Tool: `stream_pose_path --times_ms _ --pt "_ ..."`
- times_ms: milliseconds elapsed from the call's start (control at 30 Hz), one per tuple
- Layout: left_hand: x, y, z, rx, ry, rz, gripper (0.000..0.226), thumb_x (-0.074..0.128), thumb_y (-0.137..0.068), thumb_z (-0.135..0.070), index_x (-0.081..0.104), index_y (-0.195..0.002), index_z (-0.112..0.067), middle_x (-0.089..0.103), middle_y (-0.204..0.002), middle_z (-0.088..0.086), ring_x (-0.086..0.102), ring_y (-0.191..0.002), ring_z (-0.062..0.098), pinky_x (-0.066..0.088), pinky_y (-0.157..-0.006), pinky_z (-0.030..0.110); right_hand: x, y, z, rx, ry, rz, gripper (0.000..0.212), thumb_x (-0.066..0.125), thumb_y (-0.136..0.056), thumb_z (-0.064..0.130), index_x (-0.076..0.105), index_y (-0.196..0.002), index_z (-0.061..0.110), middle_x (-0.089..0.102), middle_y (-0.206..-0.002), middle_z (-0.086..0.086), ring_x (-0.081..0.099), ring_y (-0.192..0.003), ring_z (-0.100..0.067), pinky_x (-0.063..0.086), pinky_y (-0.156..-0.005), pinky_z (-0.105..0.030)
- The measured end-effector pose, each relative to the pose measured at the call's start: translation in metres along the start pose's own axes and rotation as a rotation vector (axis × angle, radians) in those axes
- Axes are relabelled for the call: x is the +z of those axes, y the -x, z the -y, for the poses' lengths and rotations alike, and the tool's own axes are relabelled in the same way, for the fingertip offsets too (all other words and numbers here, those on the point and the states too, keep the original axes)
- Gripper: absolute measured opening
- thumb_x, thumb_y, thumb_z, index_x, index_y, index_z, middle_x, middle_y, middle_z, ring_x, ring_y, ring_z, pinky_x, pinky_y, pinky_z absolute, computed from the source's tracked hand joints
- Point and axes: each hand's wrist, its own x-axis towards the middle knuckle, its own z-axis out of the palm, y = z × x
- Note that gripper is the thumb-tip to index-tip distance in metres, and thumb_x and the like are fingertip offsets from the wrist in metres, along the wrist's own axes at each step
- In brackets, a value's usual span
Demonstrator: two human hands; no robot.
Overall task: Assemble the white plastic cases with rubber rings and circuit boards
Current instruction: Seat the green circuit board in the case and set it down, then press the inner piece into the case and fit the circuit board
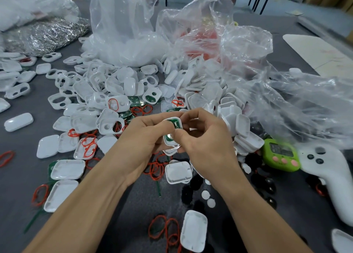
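Observation:
Both my hands hold one white plastic case (pixel 175 122) above the table's middle. A green circuit board (pixel 171 123) with a round metal contact lies inside it. My left hand (pixel 145 138) grips the case from the left, thumb over its face. My right hand (pixel 204 138) pinches it from the right, fingers curled over the top edge. Loose white case halves (pixel 107 88) are heaped behind. Red rubber rings (pixel 156 168) lie under my hands, and more red rings (pixel 168 231) lie near the front. More green boards (pixel 133 102) show in the heap.
Crumpled clear plastic bags (pixel 219 48) rise behind and to the right. A bag of metal rings (pixel 45 35) lies far left. A green timer (pixel 279 155) and a white controller (pixel 328 178) sit right. Black and white round pads (pixel 206 195) lie below my right wrist.

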Motion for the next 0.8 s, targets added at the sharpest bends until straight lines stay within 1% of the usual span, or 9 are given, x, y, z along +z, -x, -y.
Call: stream_pose_path --times_ms 100,200,300,367,467,533,667,733,800 --pt "-0.001 -0.001 0.001 -0.009 -0.043 -0.044 0.041 0.051 -0.093 0.007 0.082 -0.105 -0.017 0.079 -0.101 0.016 0.073 -0.077 0.019 0.058 -0.063 0.024 0.001 0.001 0.001 -0.015 0.031 0.017 0.019 0.08 -0.079 0.018 0.066 -0.085 0.029 0.074 -0.082 0.009 0.075 -0.076 -0.014 0.064 -0.068 -0.045" --pt "-0.002 -0.004 0.002 -0.024 -0.033 -0.109 0.037 0.052 -0.093 0.006 0.081 -0.105 -0.013 0.078 -0.102 0.018 0.071 -0.085 0.028 0.059 -0.078 0.038 -0.006 -0.001 0.006 -0.014 0.066 0.01 0.013 0.078 -0.082 0.02 0.071 -0.088 0.03 0.075 -0.084 0.014 0.073 -0.076 -0.009 0.063 -0.073 -0.041" --pt "-0.005 -0.006 0.0 -0.046 0.053 -0.17 0.032 0.05 -0.097 0.006 0.076 -0.108 -0.007 0.079 -0.099 0.016 0.076 -0.086 0.025 0.064 -0.075 0.035 -0.035 -0.01 0.012 -0.136 0.295 -0.264 0.012 0.074 -0.086 0.018 0.074 -0.088 0.03 0.074 -0.077 0.018 0.07 -0.07 0.001 0.059 -0.069 -0.022" --pt "-0.008 -0.005 -0.003 -0.056 0.117 -0.164 0.031 0.049 -0.097 0.007 0.075 -0.109 -0.004 0.078 -0.098 0.017 0.077 -0.085 0.024 0.064 -0.07 0.033 -0.058 -0.015 0.015 -0.167 0.527 -0.405 0.012 0.074 -0.086 0.018 0.074 -0.089 0.03 0.069 -0.072 0.02 0.067 -0.071 -0.002 0.058 -0.071 -0.025" --pt "-0.011 -0.004 -0.005 -0.07 0.188 -0.148 0.029 0.049 -0.097 0.007 0.075 -0.109 -0.002 0.077 -0.099 0.018 0.077 -0.087 0.025 0.064 -0.066 0.036 -0.067 -0.018 0.01 -0.024 0.838 -0.271 0.02 0.079 -0.083 0.032 0.073 -0.102 0.032 0.069 -0.087 0.011 0.063 -0.087 -0.019 0.051 -0.08 -0.033" --pt "-0.011 -0.004 -0.005 -0.081 0.189 -0.139 0.028 0.049 -0.097 0.007 0.073 -0.11 0.0 0.077 -0.1 0.019 0.077 -0.087 0.025 0.064 -0.066 0.037 -0.064 -0.018 0.006 0.015 0.901 -0.226 0.023 0.077 -0.085 0.03 0.073 -0.108 0.033 0.072 -0.094 0.005 0.064 -0.09 -0.023 0.049 -0.078 -0.033" --pt "-0.011 -0.005 -0.002 -0.103 0.194 -0.129 0.028 0.049 -0.097 0.008 0.075 -0.105 0.0 0.077 -0.103 0.021 0.077 -0.09 0.027 0.064 -0.067 0.038 -0.072 -0.019 0.008 -0.059 0.761 -0.386 0.022 0.073 -0.084 0.014 0.076 -0.098 0.031 0.071 -0.078 0.013 0.067 -0.075 -0.011 0.056 -0.072 -0.028" --pt "-0.011 -0.005 -0.001 -0.102 0.204 -0.126 0.03 0.049 -0.096 0.009 0.077 -0.102 -0.001 0.076 -0.105 0.022 0.077 -0.093 0.028 0.064 -0.068 0.039 -0.077 -0.02 0.011 -0.037 0.39 -0.388 0.023 0.075 -0.082 0.005 0.077 -0.086 0.028 0.071 -0.071 0.012 0.066 -0.062 -0.004 0.056 -0.059 -0.023" --pt "-0.011 -0.005 0.0 -0.092 0.202 -0.124 0.03 0.049 -0.096 0.009 0.077 -0.101 -0.001 0.076 -0.106 0.023 0.077 -0.094 0.029 0.064 -0.068 0.039 -0.068 -0.015 0.019 0.09 -0.218 -0.167 0.026 0.078 -0.078 -0.004 0.079 -0.081 0.022 0.074 -0.073 0.003 0.066 -0.058 -0.01 0.054 -0.056 -0.022"
